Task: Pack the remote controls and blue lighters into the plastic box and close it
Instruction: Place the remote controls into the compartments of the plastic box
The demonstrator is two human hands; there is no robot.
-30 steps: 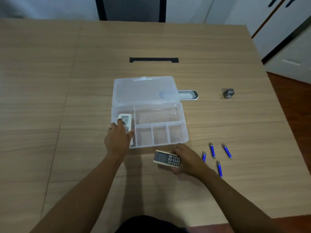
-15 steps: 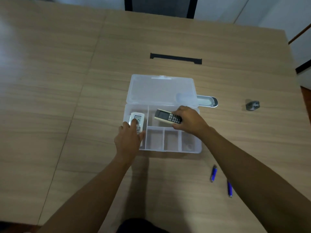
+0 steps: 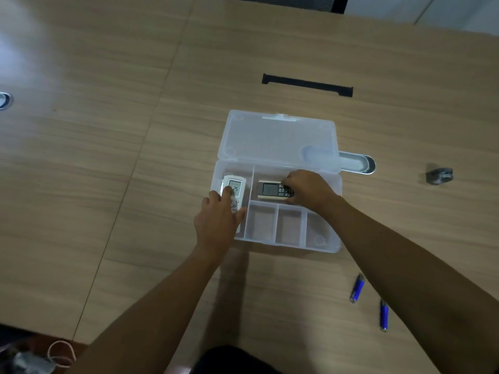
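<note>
two remotes (image 3: 235,188) (image 3: 274,190), two lighters (image 3: 357,288) (image 3: 384,315)

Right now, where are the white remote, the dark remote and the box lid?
white remote (image 3: 235,188): head view, on its lit screen.
dark remote (image 3: 270,189): head view, on its grey display.
box lid (image 3: 275,137): head view, on the open lid's middle.

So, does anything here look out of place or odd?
Nothing is damaged or spilled. The white remote under the left hand and the dark remote under the right hand lie in separate box compartments. Two blue lighters are on the table.
</note>
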